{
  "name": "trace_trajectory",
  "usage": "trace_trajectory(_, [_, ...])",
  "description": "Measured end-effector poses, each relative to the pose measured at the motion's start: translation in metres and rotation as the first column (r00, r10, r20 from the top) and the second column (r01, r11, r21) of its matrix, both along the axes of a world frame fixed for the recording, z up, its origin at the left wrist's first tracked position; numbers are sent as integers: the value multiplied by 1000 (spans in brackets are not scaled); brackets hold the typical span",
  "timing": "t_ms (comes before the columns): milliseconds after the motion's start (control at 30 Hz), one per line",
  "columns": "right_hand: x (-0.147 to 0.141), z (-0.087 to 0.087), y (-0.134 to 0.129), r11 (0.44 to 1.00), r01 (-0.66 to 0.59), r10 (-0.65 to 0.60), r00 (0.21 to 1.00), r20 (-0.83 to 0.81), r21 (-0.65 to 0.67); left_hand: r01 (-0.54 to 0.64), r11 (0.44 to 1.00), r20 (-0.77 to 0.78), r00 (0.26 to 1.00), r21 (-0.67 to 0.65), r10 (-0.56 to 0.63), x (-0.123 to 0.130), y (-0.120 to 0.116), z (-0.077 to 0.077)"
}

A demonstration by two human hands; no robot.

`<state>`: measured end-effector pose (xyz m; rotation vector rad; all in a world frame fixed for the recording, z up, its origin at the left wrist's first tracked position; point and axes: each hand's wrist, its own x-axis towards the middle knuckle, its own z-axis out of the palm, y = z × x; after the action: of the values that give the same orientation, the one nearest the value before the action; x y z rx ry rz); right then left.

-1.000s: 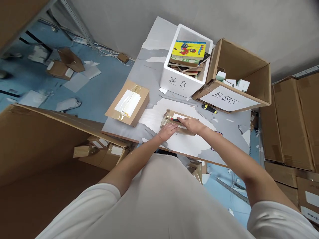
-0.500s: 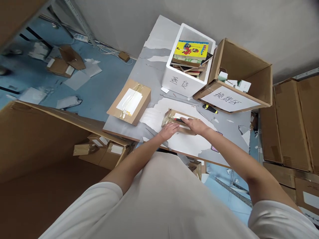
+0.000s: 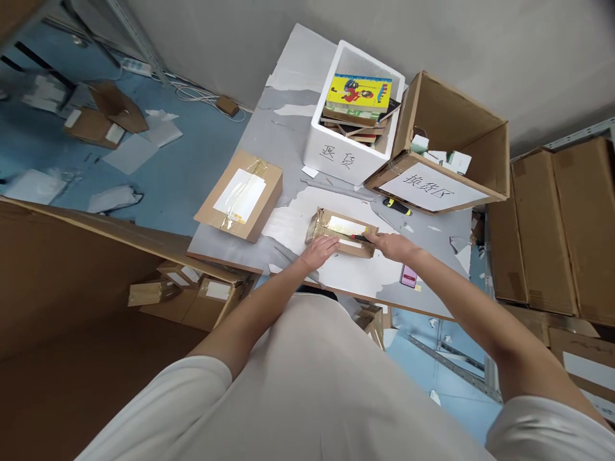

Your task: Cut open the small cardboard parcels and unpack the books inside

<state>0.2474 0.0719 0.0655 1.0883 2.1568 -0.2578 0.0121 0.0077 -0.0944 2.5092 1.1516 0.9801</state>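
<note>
- Right hand [image 3: 394, 246] has slid rightward along the small box [image 3: 342, 232] (frame centre), fingers closed round a red-tipped tool [image 3: 359, 237]; stroke seems nearly across;
- left hand [image 3: 319, 251] rests on the box's lower edge, fingers extended, ungripping.

Parcel workroom, stacked cartons [image 3: 583, 230], littered floor [image 3: 204, 150]

The right hand [image 3: 391, 246] hides part of the tool [image 3: 360, 237]; the big near-left carton [image 3: 72, 282] is cut off; the phone screen [image 3: 409, 276] is unreadable.
</note>
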Motion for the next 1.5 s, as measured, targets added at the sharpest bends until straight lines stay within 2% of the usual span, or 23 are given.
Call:
trace_trajectory(133, [39, 13, -11, 997, 72, -75, 993, 90, 40, -16, 1000, -13, 1000, 16, 16, 1, 0, -1])
trace_trajectory(300, [74, 28, -35, 981, 154, -167, 979, 114, 116, -16, 1000, -38, 999, -26, 15, 0, 2, 4])
trace_trajectory(367, [86, 33, -45, 971, 202, -210, 976, 52, 131, -14, 999, -53, 999, -31, 12, -1, 3, 7])
trace_trajectory(433, [97, 35, -58, 942, 298, -286, 953, -97, 152, 0, 1000, -71, 998, -26, -2, -1, 2, 11])
trace_trajectory(500, [104, 31, -72, 883, 451, -402, 869, -287, 129, 16, 999, -93, 996, -32, -19, -2, 0, 17])
trace_trajectory(567, [104, 20, -85, 789, 615, -550, 712, -436, 10, 32, 998, -119, 992, -56, -38, -3, -1, 26])
trace_trajectory(633, [95, 4, -96, 686, 711, -670, 537, -513, -151, 41, 995, -142, 988, -94, -54, -5, 3, 36])
trace_trajectory(733, [77, -19, -104, 597, 746, -734, 357, -578, -297, -4, 990, -159, 987, -139, -18, -5, 18, 52])
trace_trajectory(867, [66, -31, -104, 558, 750, -741, 258, -620, -355, -126, 974, -254, 964, -188, 76, -2, 41, 63])
trace_trajectory(933, [67, -30, -102, 556, 745, -749, 257, -610, -369, -161, 961, -302, 949, -225, 88, -1, 47, 63])
trace_trajectory(1000, [69, -24, -100, 575, 737, -751, 300, -589, -357, -186, 951, -317, 943, -249, 101, -1, 49, 62])
trace_trajectory(1167, [64, -10, -105, 720, 673, -633, 539, -556, -168, -210, 939, -334, 936, -274, 112, 0, 51, 60])
trace_trajectory(1267, [57, -10, -119, 771, 621, -575, 587, -570, -137, -225, 925, -369, 924, -307, 103, 0, 53, 63])
trace_trajectory(1333, [55, -13, -131, 765, 625, -588, 582, -562, -153, -231, 919, -379, 920, -321, 99, 0, 54, 65])
trace_trajectory(1400, [57, -13, -143, 724, 672, -627, 545, -557, -157, -229, 917, -377, 921, -328, 95, -1, 54, 66])
trace_trajectory(1467, [63, -12, -154, 649, 727, -689, 439, -576, -222, -219, 918, -366, 926, -331, 89, -1, 54, 66])
trace_trajectory(1500, [66, -11, -158, 593, 756, -723, 349, -597, -276, -216, 917, -360, 929, -334, 88, -1, 53, 66])
